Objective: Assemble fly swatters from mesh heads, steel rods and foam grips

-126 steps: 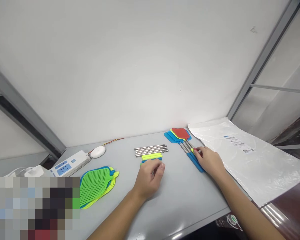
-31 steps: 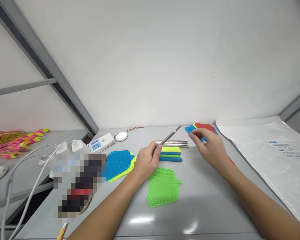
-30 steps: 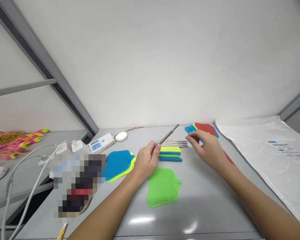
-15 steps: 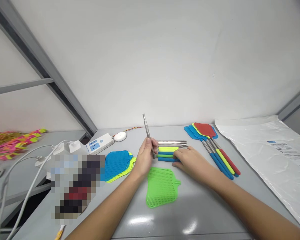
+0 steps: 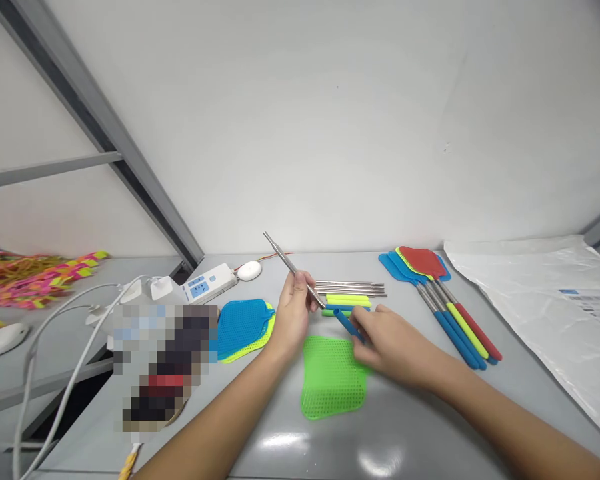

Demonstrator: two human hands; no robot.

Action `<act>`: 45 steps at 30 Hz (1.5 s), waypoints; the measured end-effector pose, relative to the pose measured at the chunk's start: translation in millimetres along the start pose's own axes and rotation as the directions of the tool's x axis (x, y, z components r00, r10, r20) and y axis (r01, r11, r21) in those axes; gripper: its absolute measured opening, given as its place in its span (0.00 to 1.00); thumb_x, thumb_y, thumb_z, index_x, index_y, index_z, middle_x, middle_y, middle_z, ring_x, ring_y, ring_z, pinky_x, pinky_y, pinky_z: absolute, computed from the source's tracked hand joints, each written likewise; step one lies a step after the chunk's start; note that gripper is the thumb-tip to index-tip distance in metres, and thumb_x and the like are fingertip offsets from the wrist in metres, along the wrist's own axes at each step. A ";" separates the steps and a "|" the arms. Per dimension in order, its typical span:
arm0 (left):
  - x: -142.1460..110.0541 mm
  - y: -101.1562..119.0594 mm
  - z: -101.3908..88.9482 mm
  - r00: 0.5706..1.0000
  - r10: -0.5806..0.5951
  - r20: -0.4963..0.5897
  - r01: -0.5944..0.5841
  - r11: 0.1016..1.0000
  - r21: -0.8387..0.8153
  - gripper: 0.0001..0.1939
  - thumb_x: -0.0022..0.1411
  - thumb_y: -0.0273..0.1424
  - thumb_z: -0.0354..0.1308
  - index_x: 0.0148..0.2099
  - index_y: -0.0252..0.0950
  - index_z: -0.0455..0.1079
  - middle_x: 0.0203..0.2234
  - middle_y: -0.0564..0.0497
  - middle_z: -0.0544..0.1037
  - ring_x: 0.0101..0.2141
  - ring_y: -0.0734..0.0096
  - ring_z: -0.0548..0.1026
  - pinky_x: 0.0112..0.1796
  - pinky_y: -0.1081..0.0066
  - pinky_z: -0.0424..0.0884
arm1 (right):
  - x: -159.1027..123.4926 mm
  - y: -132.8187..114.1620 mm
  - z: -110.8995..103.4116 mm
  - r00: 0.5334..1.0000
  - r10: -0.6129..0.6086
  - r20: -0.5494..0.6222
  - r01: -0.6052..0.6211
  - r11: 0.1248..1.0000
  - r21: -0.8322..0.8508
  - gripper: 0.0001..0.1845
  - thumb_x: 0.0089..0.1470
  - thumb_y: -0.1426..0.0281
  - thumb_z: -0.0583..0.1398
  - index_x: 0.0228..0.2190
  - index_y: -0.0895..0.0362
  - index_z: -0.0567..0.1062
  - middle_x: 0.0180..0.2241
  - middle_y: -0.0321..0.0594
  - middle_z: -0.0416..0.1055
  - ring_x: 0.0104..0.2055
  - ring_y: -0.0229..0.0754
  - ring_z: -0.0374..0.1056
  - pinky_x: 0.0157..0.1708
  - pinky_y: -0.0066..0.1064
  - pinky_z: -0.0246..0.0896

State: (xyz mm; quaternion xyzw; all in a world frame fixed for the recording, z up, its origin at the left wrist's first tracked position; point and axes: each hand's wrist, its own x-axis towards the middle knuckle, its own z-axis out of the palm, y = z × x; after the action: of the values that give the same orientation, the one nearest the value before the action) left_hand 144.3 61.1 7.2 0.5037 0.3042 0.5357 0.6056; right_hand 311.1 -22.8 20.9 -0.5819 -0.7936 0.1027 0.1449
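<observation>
My left hand (image 5: 296,310) is closed around a metal telescopic rod (image 5: 283,256), tilted with its lower end toward the right. Between the fingers of my right hand (image 5: 386,340) is a blue handle sleeve (image 5: 347,324), its open end close to the rod's lower end; a small gap seems to lie between them. Below the hands a green fly swatter head (image 5: 333,387) lies flat, its right edge partly under my right hand. Behind the hands are several metal rods (image 5: 355,288) and loose yellow sleeves (image 5: 347,300), with blue and green ones partly hidden.
Blue swatter heads (image 5: 243,327) lie over yellow ones at the left, near a white power strip (image 5: 210,283). Assembled fly swatters (image 5: 447,303) lie at the right, beside a white plastic bag (image 5: 525,293). White cables (image 5: 70,393) hang at the far left.
My right hand has lifted a blue sleeve from the pile and brought it toward the rod. My left hand has tilted the rod further, top to the left. The view has shifted slightly.
</observation>
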 end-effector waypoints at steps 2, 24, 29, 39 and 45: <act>-0.4 -0.5 0.6 1.000 -0.001 -0.006 0.001 1.000 0.023 0.18 0.65 0.48 0.48 0.36 0.38 0.63 0.20 0.57 0.64 0.20 0.80 0.62 0.25 0.78 0.60 | 0.3 -0.5 0.5 1.000 -0.016 -0.011 0.016 1.000 -0.013 0.04 0.53 0.70 0.55 0.28 0.55 0.63 0.25 0.35 0.66 0.28 0.39 0.57 0.28 0.29 0.44; -3.2 1.2 -3.5 0.998 0.021 -0.064 -0.001 0.954 0.300 0.19 0.64 0.48 0.48 0.31 0.36 0.61 0.21 0.57 0.62 0.21 0.77 0.63 0.22 0.77 0.62 | 1.0 9.9 6.5 0.996 -0.033 -0.077 0.025 0.995 -0.101 0.01 0.52 0.72 0.56 0.30 0.55 0.66 0.29 0.37 0.69 0.30 0.40 0.62 0.30 0.31 0.49; -5.7 1.9 -2.0 0.999 0.013 -0.040 0.001 0.946 0.325 0.20 0.64 0.48 0.48 0.31 0.37 0.61 0.20 0.57 0.62 0.21 0.76 0.62 0.21 0.77 0.63 | 3.2 14.2 11.2 0.996 -0.061 -0.062 0.053 0.991 -0.120 0.03 0.56 0.68 0.58 0.32 0.55 0.70 0.32 0.38 0.71 0.33 0.43 0.65 0.33 0.32 0.53; -8.5 3.0 1.9 0.997 0.005 0.082 -0.034 0.936 0.352 0.19 0.65 0.41 0.47 0.25 0.37 0.57 0.18 0.56 0.62 0.19 0.78 0.60 0.21 0.76 0.57 | 11.8 30.2 9.9 0.995 -0.025 -0.101 0.010 0.989 -0.148 0.05 0.60 0.71 0.55 0.35 0.56 0.71 0.35 0.39 0.74 0.38 0.42 0.69 0.39 0.33 0.54; -13.7 7.2 -0.1 0.932 -0.235 0.275 0.028 0.805 0.593 0.19 0.60 0.43 0.53 0.23 0.36 0.63 0.14 0.55 0.65 0.14 0.76 0.61 0.17 0.75 0.54 | 12.9 33.5 13.1 0.996 0.013 -0.085 -0.029 0.982 -0.185 0.03 0.59 0.71 0.56 0.34 0.57 0.70 0.35 0.41 0.74 0.37 0.44 0.68 0.37 0.33 0.54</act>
State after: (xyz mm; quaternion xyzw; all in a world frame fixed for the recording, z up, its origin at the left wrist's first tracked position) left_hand 138.5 47.5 11.5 0.7249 0.3798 0.2797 0.5021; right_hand 332.9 -0.3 -1.0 -0.6051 -0.7868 0.0053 0.1215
